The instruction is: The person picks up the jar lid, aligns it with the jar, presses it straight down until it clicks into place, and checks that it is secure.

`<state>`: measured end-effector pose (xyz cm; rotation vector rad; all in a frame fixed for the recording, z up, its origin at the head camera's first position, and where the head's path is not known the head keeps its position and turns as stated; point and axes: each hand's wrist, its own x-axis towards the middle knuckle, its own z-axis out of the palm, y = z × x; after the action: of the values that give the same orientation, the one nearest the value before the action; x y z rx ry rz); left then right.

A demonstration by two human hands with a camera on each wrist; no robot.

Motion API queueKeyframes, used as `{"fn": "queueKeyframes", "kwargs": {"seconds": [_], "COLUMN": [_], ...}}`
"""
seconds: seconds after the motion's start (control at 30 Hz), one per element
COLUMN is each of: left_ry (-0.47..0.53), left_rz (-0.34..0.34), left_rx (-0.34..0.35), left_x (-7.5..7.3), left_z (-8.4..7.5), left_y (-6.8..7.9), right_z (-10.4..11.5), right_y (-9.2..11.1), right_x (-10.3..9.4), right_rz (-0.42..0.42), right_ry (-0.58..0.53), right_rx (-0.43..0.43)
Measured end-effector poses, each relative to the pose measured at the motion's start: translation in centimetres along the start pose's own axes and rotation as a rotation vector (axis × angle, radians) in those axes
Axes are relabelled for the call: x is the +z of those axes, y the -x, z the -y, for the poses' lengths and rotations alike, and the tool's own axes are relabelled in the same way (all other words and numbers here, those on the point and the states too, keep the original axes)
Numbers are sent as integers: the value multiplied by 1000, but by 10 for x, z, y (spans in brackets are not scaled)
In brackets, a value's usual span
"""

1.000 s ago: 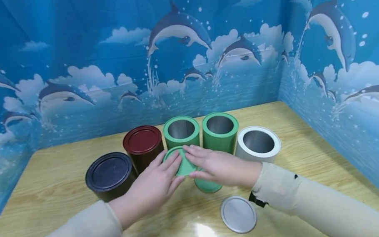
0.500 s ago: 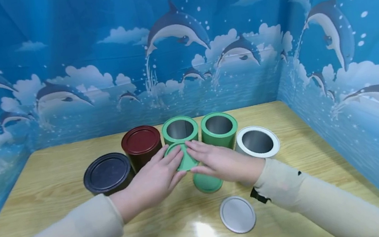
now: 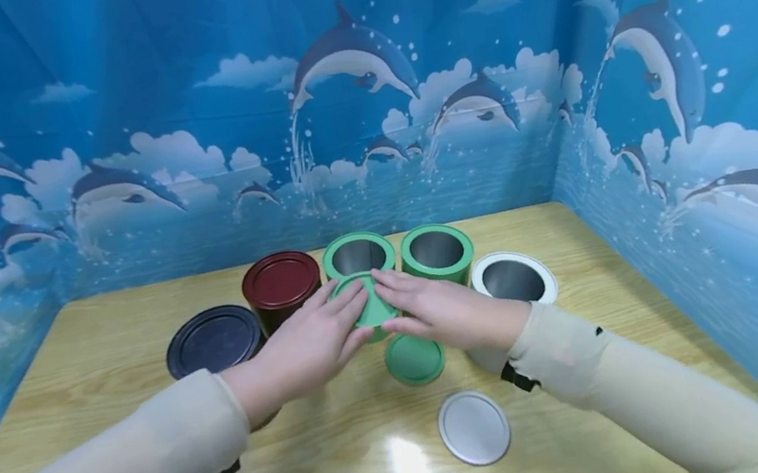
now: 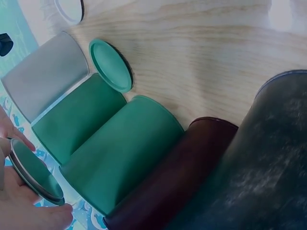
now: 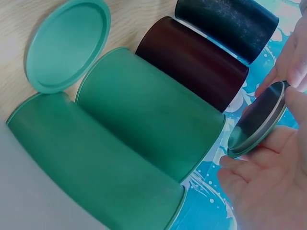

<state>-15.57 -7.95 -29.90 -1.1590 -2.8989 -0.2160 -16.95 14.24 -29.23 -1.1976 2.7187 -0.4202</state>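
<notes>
Between them, my left hand (image 3: 302, 343) and right hand (image 3: 448, 309) hold a round green lid (image 3: 378, 306) by its opposite sides. Fingers lie over its top and the thumbs come to its near edge. In the head view the lid overlaps the front of the left green can (image 4: 122, 148), whose top is uncovered. From the right wrist, the lid's dark underside (image 5: 256, 117) shows, apart from the cans. Beside the left green can stands a second uncovered green can (image 3: 436, 247).
To the left stand a dark red can (image 3: 282, 279) and a black can (image 3: 213, 342), both lidded. An uncovered white can (image 3: 548, 287) stands at right. Another green lid (image 3: 414, 359) leans near the green cans. A grey lid (image 3: 474, 428) lies flat in front on the wooden table (image 3: 343, 463).
Both hands have carried the green lid away from me, toward the left green can's top. The other green lid is now fully in sight below the hands.
</notes>
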Motion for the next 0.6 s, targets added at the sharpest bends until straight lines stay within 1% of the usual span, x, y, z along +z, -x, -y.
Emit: {"fn": "queueKeyframes", "kwargs": {"seconds": [0.13, 0.23, 0.37, 0.6], "left_ry": [-1, 8, 37, 71], "left_rz": [18, 47, 91, 128], "left_rx": [4, -2, -15, -32], "left_x": [-4, -9, -14, -19], "left_z": [2, 3, 5, 10], "left_y": [-6, -10, -14, -22], "right_z": [-3, -5, -6, -10], "right_y": [-1, -3, -5, -12], "right_x": [-4, -8, -13, -20], "right_rz": [15, 31, 52, 70], "right_ry": [5, -2, -25, -35], "right_rx": [14, 32, 51, 69]}}
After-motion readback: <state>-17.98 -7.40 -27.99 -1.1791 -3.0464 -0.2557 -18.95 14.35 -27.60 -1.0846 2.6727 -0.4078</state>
